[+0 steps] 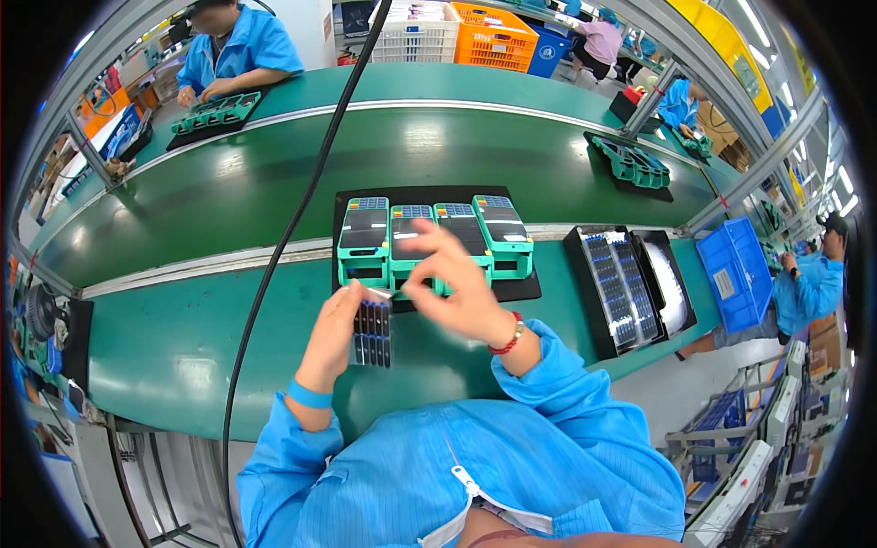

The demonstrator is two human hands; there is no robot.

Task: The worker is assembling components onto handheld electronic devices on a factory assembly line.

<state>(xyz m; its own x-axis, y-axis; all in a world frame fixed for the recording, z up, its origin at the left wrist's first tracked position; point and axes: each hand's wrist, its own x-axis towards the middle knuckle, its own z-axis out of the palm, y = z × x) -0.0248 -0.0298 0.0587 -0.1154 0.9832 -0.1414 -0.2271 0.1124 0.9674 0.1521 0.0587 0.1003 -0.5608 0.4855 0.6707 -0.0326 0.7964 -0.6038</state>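
My left hand [331, 331] grips a clear sheet [373, 331] carrying rows of small dark strips with blue tabs, held upright over the near side of the bench. To its right, my right hand [461, 290] is raised in front of the handheld keypad terminals, slightly blurred. Its thumb and forefinger come together in a pinch while other fingers stretch out; whatever is between them is too small to make out. Several green-framed terminals stand side by side on a black mat [527, 285], among them a left one [365, 228] and a right one [502, 224]. My right hand partly covers the middle ones.
A black box [598, 301] with more strip sheets lies right, beside a blue bin [734, 274]. A black cable [283, 242] hangs across the left. Beyond runs a green conveyor [420, 151] with another loaded mat [630, 166]. Co-workers [239, 50] sit across it.
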